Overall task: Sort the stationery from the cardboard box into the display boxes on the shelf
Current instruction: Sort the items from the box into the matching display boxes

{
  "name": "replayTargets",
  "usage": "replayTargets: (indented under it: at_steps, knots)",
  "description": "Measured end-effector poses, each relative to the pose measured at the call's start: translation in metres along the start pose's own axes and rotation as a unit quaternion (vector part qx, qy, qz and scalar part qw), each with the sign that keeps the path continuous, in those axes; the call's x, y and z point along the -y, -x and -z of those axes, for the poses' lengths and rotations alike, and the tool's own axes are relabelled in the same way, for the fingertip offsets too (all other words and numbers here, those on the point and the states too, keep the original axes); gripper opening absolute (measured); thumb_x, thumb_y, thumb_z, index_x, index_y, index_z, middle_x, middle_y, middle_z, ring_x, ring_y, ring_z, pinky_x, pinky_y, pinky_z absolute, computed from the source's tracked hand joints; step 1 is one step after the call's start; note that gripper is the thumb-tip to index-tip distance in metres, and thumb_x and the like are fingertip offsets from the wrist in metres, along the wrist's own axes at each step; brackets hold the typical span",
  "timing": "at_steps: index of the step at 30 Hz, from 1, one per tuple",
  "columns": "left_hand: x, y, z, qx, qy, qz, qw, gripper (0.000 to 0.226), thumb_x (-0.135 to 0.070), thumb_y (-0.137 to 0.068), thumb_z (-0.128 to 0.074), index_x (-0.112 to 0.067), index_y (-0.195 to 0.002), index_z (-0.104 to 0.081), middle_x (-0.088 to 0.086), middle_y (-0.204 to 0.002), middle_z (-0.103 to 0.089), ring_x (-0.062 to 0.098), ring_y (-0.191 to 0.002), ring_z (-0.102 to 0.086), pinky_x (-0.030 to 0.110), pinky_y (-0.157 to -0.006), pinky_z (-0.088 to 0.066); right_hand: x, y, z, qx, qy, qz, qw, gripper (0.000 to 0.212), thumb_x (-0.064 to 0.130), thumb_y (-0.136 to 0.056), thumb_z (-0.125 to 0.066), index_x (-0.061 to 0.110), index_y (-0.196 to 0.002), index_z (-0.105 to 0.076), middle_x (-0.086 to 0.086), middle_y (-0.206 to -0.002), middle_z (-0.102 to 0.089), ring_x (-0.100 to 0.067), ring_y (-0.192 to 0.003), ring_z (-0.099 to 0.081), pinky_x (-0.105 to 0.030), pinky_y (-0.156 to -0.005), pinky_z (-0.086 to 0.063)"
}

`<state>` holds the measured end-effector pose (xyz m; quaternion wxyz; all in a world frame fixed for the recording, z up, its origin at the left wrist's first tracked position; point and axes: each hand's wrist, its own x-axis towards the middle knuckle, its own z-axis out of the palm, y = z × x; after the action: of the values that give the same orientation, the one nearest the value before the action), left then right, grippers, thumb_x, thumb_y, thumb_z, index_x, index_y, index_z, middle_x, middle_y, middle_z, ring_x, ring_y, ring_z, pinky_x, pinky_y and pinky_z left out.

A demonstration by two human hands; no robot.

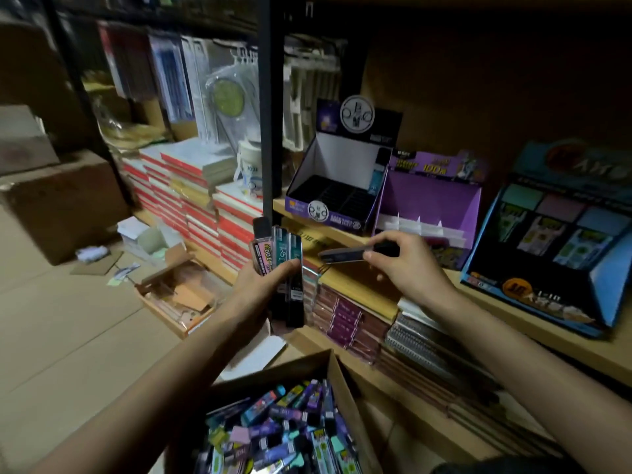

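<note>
Far left, stacks of red-edged notebooks (191, 189) sit against the shelving and have no part in this job. Just right of them the left hand (263, 295) is raised in front of the black shelf post (270, 131). Its fingers (290, 266) are curled round a bunch of slim refill cases (278, 258), stood upright and fanned. Held that way the printed faces show, which I judge lets the person read each kind and pick one off without setting the rest down.

Below, at the bottom edge, the cardboard box (343, 395) lies open and heaped with mixed cases in purple, teal, pink and black. It sits close under both arms, so a fresh handful is a short reach.

To the right, the right hand (410, 265) pinches one dark case (349, 255) between thumb and fingertips. The case lies level, pointing left, near the bunch but apart from it. The hand hovers over the front edge of the shelf (352, 283), just before the display boxes, which looks like the moment of matching the case to its home.

Behind it the dark display box (338, 189) has slotted rows and one teal case (378, 176) upright in its back right corner. Beside that, the purple display box (427, 203) shows white dividers. Further right, the blue display box (554, 241) tilts back, and its cells appear stocked. All three face outward so the stock reads from the front. Most of the sorting looks undone.
</note>
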<state>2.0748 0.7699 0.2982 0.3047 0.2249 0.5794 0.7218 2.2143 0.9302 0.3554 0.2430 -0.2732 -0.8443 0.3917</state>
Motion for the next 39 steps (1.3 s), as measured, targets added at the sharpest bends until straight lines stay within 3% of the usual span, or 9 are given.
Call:
replayTargets:
  at_steps: [5, 10, 14, 18, 23, 28, 33, 37, 39]
  knots:
    - [-0.019, -0.015, 0.008, -0.007, 0.009, -0.03, 0.999, 0.055, -0.039, -0.061, -0.074, -0.019, -0.11, -0.061, 0.005, -0.094, -0.074, 0.025, -0.087, -0.071, 0.034, -0.066, -0.055, 0.035, -0.048, 0.03, -0.054, -0.007, 0.024, 0.998, 0.012, 0.009, -0.093, -0.055, 0.009, -0.103, -0.062, -0.004, -0.077, -0.063, -0.012, -0.065, -0.059, -0.025, -0.065, -0.052]
    - [-0.008, -0.023, 0.025, -0.006, 0.016, -0.034, 0.999, 0.047, -0.045, -0.057, -0.078, -0.029, -0.099, -0.065, 0.004, -0.096, -0.074, 0.022, -0.085, -0.072, 0.032, -0.06, -0.058, 0.069, -0.103, 0.052, -0.139, 0.128, 0.137, 0.972, 0.02, 0.014, -0.083, -0.069, 0.01, -0.101, -0.062, -0.002, -0.095, -0.064, -0.013, -0.086, -0.059, -0.024, -0.075, -0.046]
    - [-0.006, -0.03, 0.039, -0.017, 0.005, -0.031, 0.999, 0.033, -0.048, -0.058, -0.08, -0.038, -0.088, -0.068, 0.001, -0.096, -0.074, 0.02, -0.086, -0.072, 0.025, -0.058, -0.057, 0.072, -0.144, 0.045, -0.113, 0.235, 0.153, 0.953, 0.021, 0.014, -0.081, -0.071, 0.012, -0.101, -0.065, -0.009, -0.103, -0.068, -0.023, -0.096, -0.062, -0.036, -0.084, -0.051]
    - [-0.005, -0.033, 0.045, -0.037, 0.018, -0.029, 0.999, 0.056, -0.061, -0.043, -0.085, -0.034, -0.089, -0.067, 0.003, -0.091, -0.074, 0.022, -0.079, -0.072, 0.028, -0.055, -0.056, 0.063, -0.174, 0.035, -0.09, 0.36, 0.124, 0.92, 0.019, 0.015, -0.083, -0.069, 0.015, -0.101, -0.065, -0.011, -0.104, -0.067, -0.031, -0.098, -0.062, -0.035, -0.078, -0.051]
    - [-0.004, -0.036, 0.038, -0.017, 0.032, -0.023, 0.999, 0.055, -0.037, -0.062, -0.075, -0.017, -0.111, -0.059, 0.01, -0.1, -0.072, 0.025, -0.088, -0.071, 0.04, -0.072, -0.055, 0.059, -0.191, 0.024, -0.043, 0.48, 0.125, 0.867, 0.023, 0.02, -0.084, -0.069, 0.014, -0.106, -0.066, -0.01, -0.103, -0.067, -0.029, -0.095, -0.062, -0.035, -0.071, -0.05]
    - [-0.014, -0.035, 0.028, -0.021, 0.039, -0.01, 0.999, 0.046, -0.028, -0.067, -0.068, -0.011, -0.108, -0.058, 0.009, -0.088, -0.073, 0.025, -0.082, -0.072, 0.038, -0.067, -0.055, 0.056, -0.202, 0.02, -0.023, 0.483, 0.086, 0.871, 0.022, 0.023, -0.081, -0.072, 0.011, -0.1, -0.067, -0.01, -0.098, -0.067, -0.028, -0.091, -0.062, -0.032, -0.065, -0.048]
    - [-0.019, -0.03, 0.021, -0.018, 0.022, 0.003, 1.0, 0.047, -0.038, -0.06, -0.069, -0.017, -0.1, -0.059, 0.007, -0.084, -0.074, 0.029, -0.075, -0.072, 0.044, -0.057, -0.059, 0.048, -0.209, 0.023, -0.023, 0.461, 0.045, 0.886, 0.026, 0.021, -0.082, -0.072, 0.01, -0.104, -0.066, -0.011, -0.101, -0.066, -0.028, -0.092, -0.062, -0.032, -0.065, -0.047]
    - [-0.02, -0.029, 0.017, -0.021, 0.018, 0.018, 0.999, 0.054, -0.043, -0.059, -0.069, -0.018, -0.105, -0.058, 0.015, -0.093, -0.071, 0.04, -0.079, -0.069, 0.044, -0.052, -0.054, 0.046, -0.214, 0.027, -0.02, 0.432, 0.027, 0.901, 0.04, 0.02, -0.083, -0.071, 0.009, -0.117, -0.054, -0.013, -0.107, -0.061, -0.029, -0.096, -0.06, -0.033, -0.067, -0.047]
    - [-0.02, -0.03, 0.015, -0.026, 0.013, 0.022, 0.999, 0.056, -0.044, -0.058, -0.069, -0.018, -0.106, -0.058, 0.016, -0.095, -0.071, 0.042, -0.079, -0.068, 0.055, -0.056, -0.056, 0.043, -0.214, 0.027, -0.027, 0.441, 0.044, 0.896, 0.044, 0.017, -0.085, -0.068, 0.01, -0.12, -0.045, -0.014, -0.107, -0.059, -0.031, -0.096, -0.06, -0.036, -0.067, -0.049]
